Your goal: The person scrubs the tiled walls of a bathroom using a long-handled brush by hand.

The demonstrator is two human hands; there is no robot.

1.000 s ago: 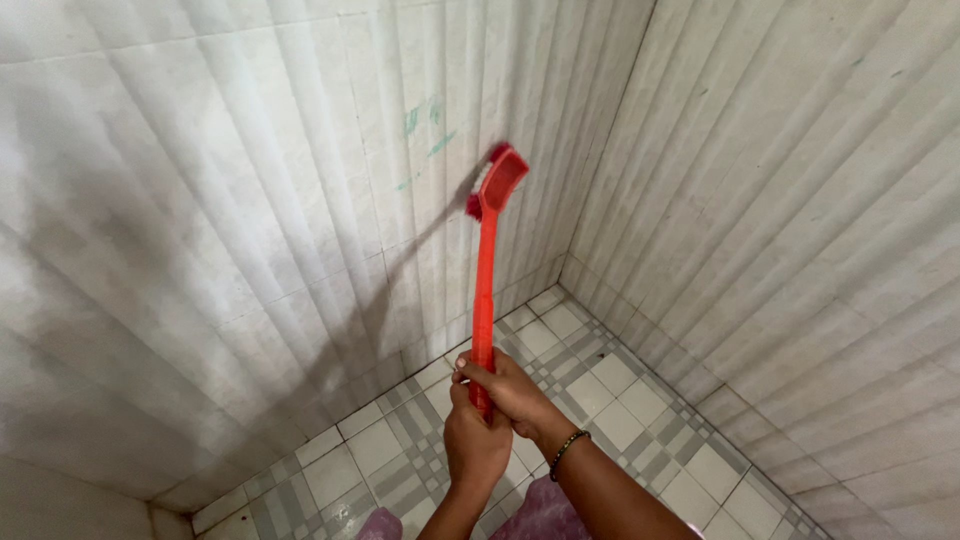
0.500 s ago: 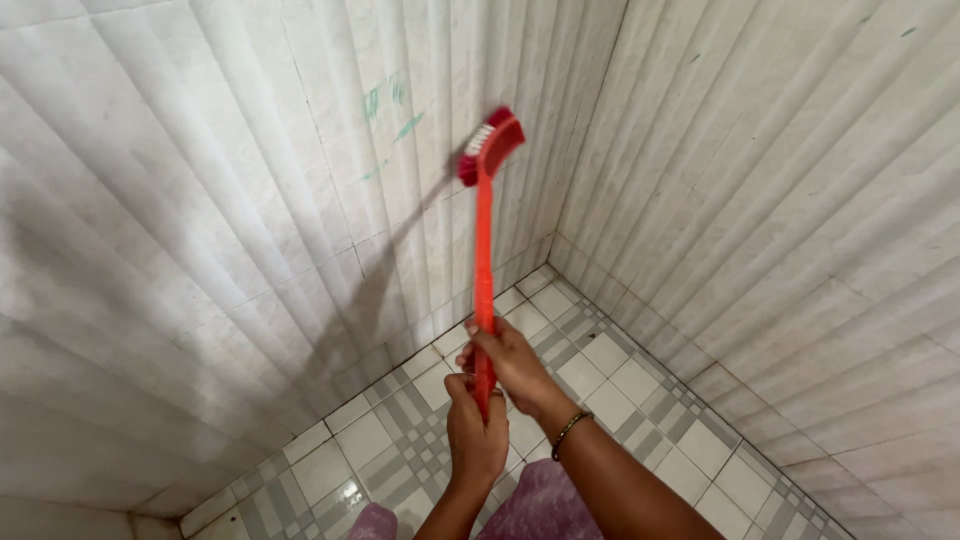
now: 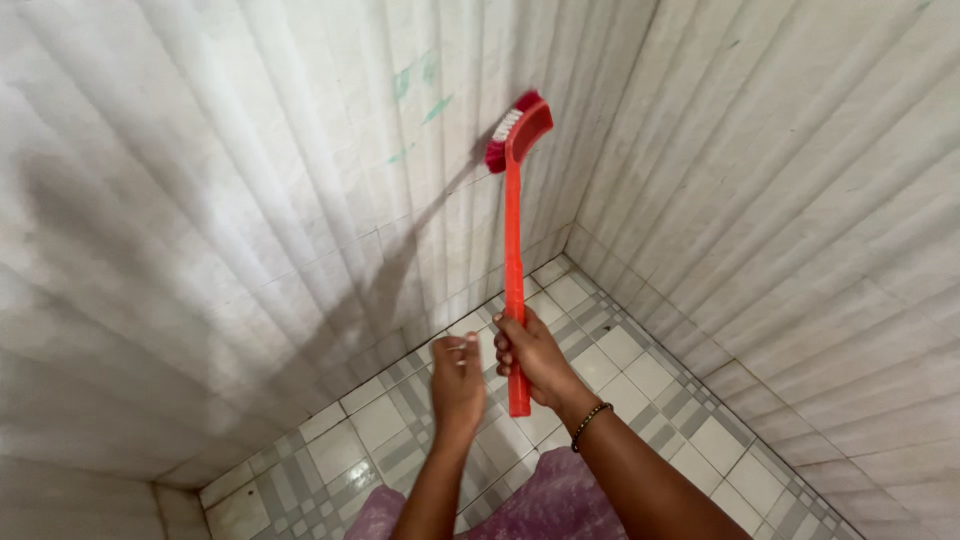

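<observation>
Right hand (image 3: 535,360) fingers clenched around red brush (image 3: 514,240); left hand (image 3: 457,382) fingers loose, empty.

Red long-handled brush (image 3: 514,200) in right hand (image 3: 532,358), bristles against tiled wall (image 3: 250,200).

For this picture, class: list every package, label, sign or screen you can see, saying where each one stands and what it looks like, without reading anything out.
None are in view: no package, label, sign or screen.
What shows is a red long-handled brush held by the right hand against a white tiled wall with faint green marks, the left hand open beside the handle, and a grey-patterned tiled floor.
</observation>
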